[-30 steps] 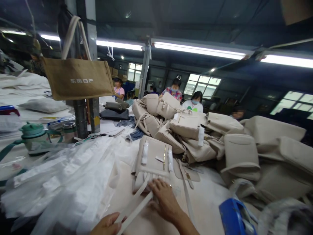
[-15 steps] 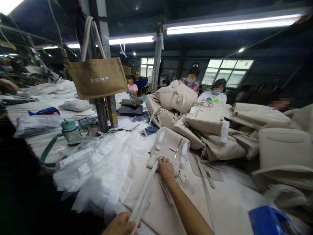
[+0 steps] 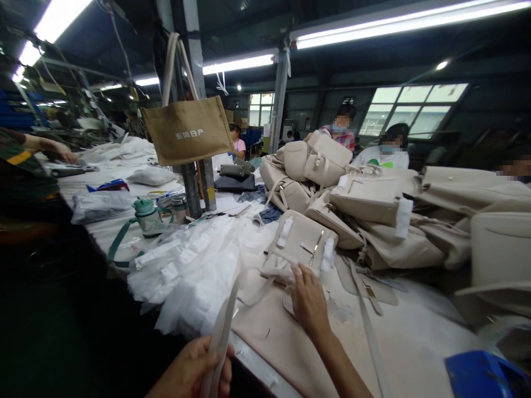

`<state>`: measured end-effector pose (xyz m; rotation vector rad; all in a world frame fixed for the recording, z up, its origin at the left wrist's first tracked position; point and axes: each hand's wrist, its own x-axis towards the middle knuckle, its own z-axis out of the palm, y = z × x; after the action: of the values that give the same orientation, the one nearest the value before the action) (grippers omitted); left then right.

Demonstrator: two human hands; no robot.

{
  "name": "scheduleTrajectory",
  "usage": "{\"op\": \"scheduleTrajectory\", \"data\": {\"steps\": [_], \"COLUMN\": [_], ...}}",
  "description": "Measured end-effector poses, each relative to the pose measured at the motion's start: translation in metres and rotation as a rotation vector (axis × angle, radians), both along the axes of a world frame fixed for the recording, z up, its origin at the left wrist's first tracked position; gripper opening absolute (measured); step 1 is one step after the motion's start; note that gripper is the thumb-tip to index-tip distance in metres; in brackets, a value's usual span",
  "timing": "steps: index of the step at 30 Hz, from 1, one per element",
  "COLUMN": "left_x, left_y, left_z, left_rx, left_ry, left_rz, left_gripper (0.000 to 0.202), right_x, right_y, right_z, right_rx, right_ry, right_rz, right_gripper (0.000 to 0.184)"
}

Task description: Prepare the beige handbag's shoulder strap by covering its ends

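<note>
The long cream strap [image 3: 222, 326] has been lifted up since a moment ago, and it now stands almost straight. The left hand [image 3: 191, 370] is closed tight around its low end, near the worktop [image 3: 415, 342] edge. Further out, the right hand [image 3: 309, 298] lies flat with fingers spread on the small cream bag [image 3: 302, 246]. Beside it sits a heap of white plastic wraps [image 3: 194, 271]. Behind is a big pile of cream bags [image 3: 365, 204], then a brown cloth bag [image 3: 186, 130] hanging on a post.

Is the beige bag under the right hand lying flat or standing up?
Lying flat. The beige bag rests face up on the table, its wrapped hardware showing on top; the right hand presses its near edge.
</note>
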<state>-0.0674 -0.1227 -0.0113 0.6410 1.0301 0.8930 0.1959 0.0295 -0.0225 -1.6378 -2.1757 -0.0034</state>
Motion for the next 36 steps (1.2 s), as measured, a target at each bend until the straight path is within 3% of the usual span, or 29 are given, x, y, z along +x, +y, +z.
{"op": "scheduleTrajectory", "data": {"steps": [2,4,6,9,12,17,20,23,27,31,33,36], "left_x": [0.021,0.049,0.078,0.115,0.132,0.132,0.127,0.118,0.097,0.085,0.087,0.095], "left_y": [0.029,0.06,0.087,0.121,0.143,0.14,0.128,0.13,0.153,0.174,0.179,0.182], "left_z": [0.015,0.024,0.026,0.024,0.015,-0.013,-0.032,-0.045,-0.056,-0.059,-0.058,-0.057], "left_rx": [0.088,0.15,0.176,0.198,0.242,0.251,0.245,0.25,0.261,0.343,0.403,0.469], "left_ry": [-0.043,-0.056,-0.047,-0.032,0.015,0.139,0.229,0.342,0.525,0.728,0.816,0.922], "left_rz": [-0.022,-0.054,-0.102,-0.136,-0.119,-0.13,-0.117,-0.072,-0.076,-0.124,-0.128,-0.103], "left_gripper": [0.039,0.035,0.036,0.036,0.035,0.034,0.032,0.03,0.022,0.016,0.017,0.015], "right_x": [-0.004,-0.014,-0.027,-0.041,-0.036,-0.018,-0.023,-0.031,-0.01,0.051,0.08,0.108], "right_y": [-0.042,-0.082,-0.11,-0.127,-0.12,-0.091,-0.08,-0.077,-0.069,-0.05,-0.042,-0.038], "right_z": [0.001,-0.007,-0.02,-0.041,-0.051,-0.048,-0.045,-0.044,-0.05,-0.064,-0.067,-0.065], "right_rx": [-0.125,-0.451,-0.681,-0.844,-0.955,-0.883,-0.935,-0.945,-0.704,-0.295,-0.162,-0.077], "right_ry": [0.421,0.86,1.192,1.518,1.675,1.635,1.612,1.585,1.432,1.149,0.998,0.807], "right_rz": [0.024,0.158,0.28,0.281,0.19,-0.007,0.009,0.057,-0.1,-0.496,-0.663,-0.715], "right_gripper": [0.036,0.043,0.057,0.06,0.054,0.057,0.055,0.056,0.045,0.044,0.045,0.037]}}
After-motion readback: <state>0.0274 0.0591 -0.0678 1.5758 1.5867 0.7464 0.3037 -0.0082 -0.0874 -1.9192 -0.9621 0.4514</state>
